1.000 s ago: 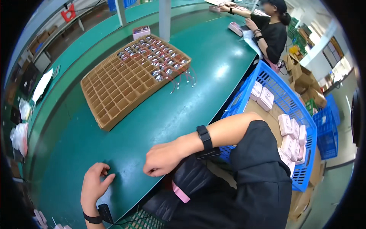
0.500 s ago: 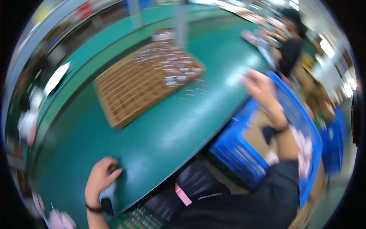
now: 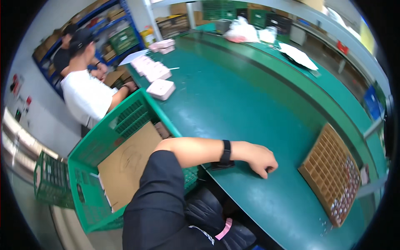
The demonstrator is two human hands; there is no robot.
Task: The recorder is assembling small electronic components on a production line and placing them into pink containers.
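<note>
My left arm reaches across to the right over the green conveyor belt point(image 3: 233, 112), a black band round its wrist. My left hand point(image 3: 260, 160) is low over the belt near its front edge. Its fingers curl loosely, with a gap between them and the thumb, and nothing shows in it. To its right lies a shallow brown box with a cardboard grid point(image 3: 323, 160). Small shiny parts point(image 3: 346, 191) fill the cells along its right side, while the other cells look bare. My right hand is out of view.
A green plastic crate point(image 3: 162, 114) with a cardboard sheet point(image 3: 129, 166) stands left of my arm. Pink boxes point(image 3: 160, 89) line the belt's far left, beside two people point(image 3: 85, 89). White plastic bags point(image 3: 241, 31) and a white sheet point(image 3: 298, 56) lie beyond. Small loose bits point(image 3: 325, 225) lie near the gridded box.
My view has swung to the left, so the gridded box now sits at the right. My right hand and the blue crate have gone out of view; the green crate and pink boxes have come in.
</note>
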